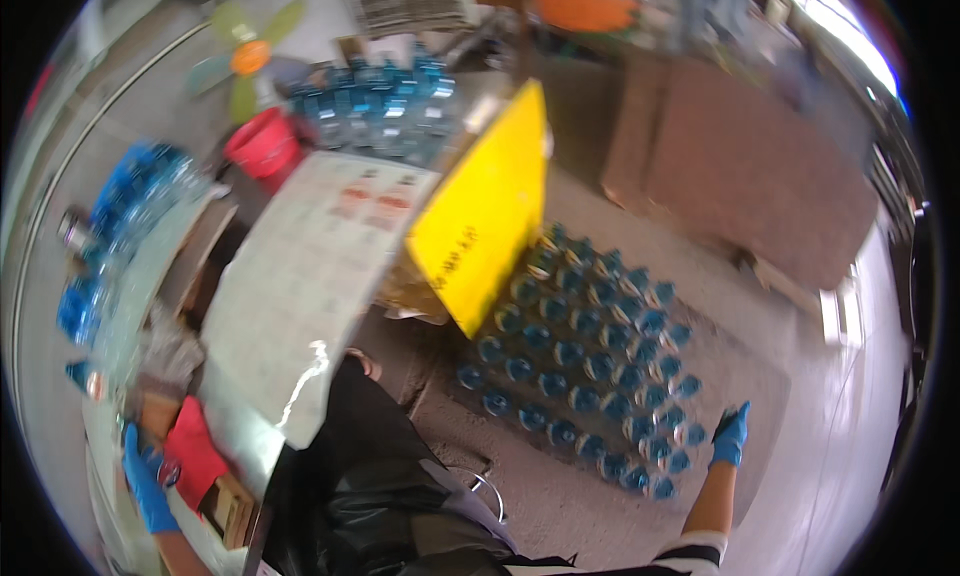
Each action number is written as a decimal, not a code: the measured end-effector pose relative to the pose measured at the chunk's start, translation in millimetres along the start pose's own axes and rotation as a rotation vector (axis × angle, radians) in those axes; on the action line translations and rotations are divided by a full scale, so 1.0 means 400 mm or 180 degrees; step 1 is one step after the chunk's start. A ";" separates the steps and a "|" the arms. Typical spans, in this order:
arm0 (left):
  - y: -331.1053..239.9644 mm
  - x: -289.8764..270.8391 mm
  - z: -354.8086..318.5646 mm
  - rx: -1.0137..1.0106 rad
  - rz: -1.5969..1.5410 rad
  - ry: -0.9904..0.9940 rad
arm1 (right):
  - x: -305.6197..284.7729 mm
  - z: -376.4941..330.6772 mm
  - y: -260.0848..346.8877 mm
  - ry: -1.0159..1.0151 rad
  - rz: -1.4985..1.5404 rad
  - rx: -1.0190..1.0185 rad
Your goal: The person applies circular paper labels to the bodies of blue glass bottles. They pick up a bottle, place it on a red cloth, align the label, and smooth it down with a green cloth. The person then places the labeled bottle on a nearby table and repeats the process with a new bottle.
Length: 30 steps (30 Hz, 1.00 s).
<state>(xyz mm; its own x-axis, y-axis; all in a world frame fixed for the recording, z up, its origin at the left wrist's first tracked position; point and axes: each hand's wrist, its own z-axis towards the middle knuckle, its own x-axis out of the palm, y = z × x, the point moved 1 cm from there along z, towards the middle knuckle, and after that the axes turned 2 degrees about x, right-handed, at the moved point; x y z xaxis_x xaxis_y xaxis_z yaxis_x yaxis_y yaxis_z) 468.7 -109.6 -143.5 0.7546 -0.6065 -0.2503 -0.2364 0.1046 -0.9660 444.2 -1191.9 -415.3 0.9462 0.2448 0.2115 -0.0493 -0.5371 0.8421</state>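
Note:
My left hand [150, 486], in a blue glove, is at the lower left by the bench, its fingers along a small, clear bluish glass bottle [168, 471]; most of the bottle is hidden or blurred. Right beside it, a red cloth [195, 450] drapes over a wooden block [231, 511]. Out to the right, my gloved right hand [731, 436] reaches away from my body with fingers extended, and I see nothing in it. It is just off the right edge of a pack of blue-tinted bottles [600, 361], standing in rows low on the floor.
A white printed sheet [300, 276] and a yellow board [490, 216] stand up before me. More bottles [380, 101] are grouped behind, near a red bucket [265, 146] and a fan [250, 58]. Bottles [125, 216] line the left bench. A large brown panel [760, 166] lies far right.

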 end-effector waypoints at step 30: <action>-0.025 0.071 -0.276 0.0644 0.0651 -0.0089 | 1.413 -1.010 -0.306 0.3248 -0.2965 0.0933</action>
<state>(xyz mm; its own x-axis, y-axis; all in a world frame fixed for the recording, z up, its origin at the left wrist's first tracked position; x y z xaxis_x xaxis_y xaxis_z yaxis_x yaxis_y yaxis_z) 425.0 -214.9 -133.7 0.7211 -0.5349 -0.4404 -0.2607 0.3794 -0.8877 855.9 -661.6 -198.4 -0.0554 0.9984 0.0102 0.6436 0.0279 0.7649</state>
